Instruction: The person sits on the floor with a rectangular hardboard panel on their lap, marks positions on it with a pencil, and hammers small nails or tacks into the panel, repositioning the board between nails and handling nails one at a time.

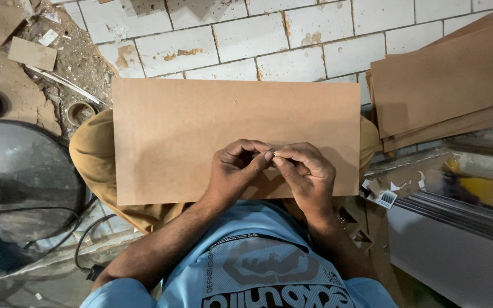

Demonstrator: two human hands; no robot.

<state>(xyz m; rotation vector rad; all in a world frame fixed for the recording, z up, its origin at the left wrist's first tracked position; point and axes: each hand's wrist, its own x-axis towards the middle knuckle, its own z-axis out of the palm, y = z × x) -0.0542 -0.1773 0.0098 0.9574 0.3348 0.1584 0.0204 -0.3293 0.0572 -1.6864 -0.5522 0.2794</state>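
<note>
White tiles (269,34), chipped and stained in places, cover the floor beyond a seated person's knees. Across the lap lies a brown board (178,137), flat and rectangular, its long sides running left to right; a tiny hole or speck shows near its upper middle. Over the board's near right part the two hands meet. Between their fingertips sits a small pale thing (273,154), too small to tell what it is. The left hand (236,168) has its fingers curled in, thumb and forefinger pinched together at that thing. The right hand (308,171) does the same from the other side, its fingertips pressed closed on it, so the two hands touch at the tips. Both wrists rest at the board's near edge, above a light blue shirt (258,262).

To the right, a stack of boards (440,80) lies on the tiles, slightly fanned, well apart from the hands. Below it stands a metal machine (457,228) with yellow inside, paper scraps (392,188) beside it. To the left, a round dark fan base (24,171) sits on dirty ground with black cables (81,234) near it, and two small cups (80,112) stand among rubble.
</note>
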